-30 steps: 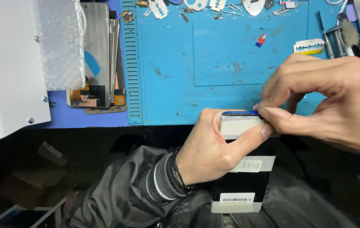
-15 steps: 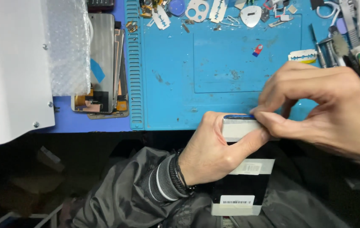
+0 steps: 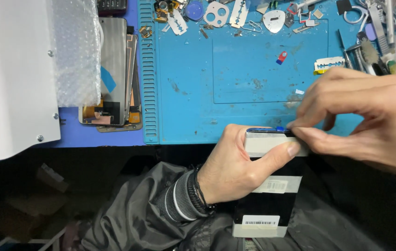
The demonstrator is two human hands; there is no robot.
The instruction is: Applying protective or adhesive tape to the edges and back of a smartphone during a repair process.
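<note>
My left hand [image 3: 237, 169] grips a black phone screen panel [image 3: 267, 195] by its upper part, thumb across a white protective strip near its top. The panel stands on edge in front of the blue work mat [image 3: 235, 83], with white label stickers on its lower half. My right hand [image 3: 370, 121] comes in from the right and pinches the panel's blue top edge between thumb and fingertips. A dark jacket sleeve with a striped cuff covers my left wrist.
A stack of phone screens [image 3: 116, 74] and bubble wrap [image 3: 75, 51] lie left of the mat. A white metal panel [image 3: 7, 79] fills the far left. Razor blades [image 3: 328, 65], small parts and tweezers [image 3: 383, 28] crowd the mat's far edge and right side.
The view has shifted slightly, showing more of the mat's far edge. My right fingers have slid a little along the panel's top edge; my left hand keeps its grip.
</note>
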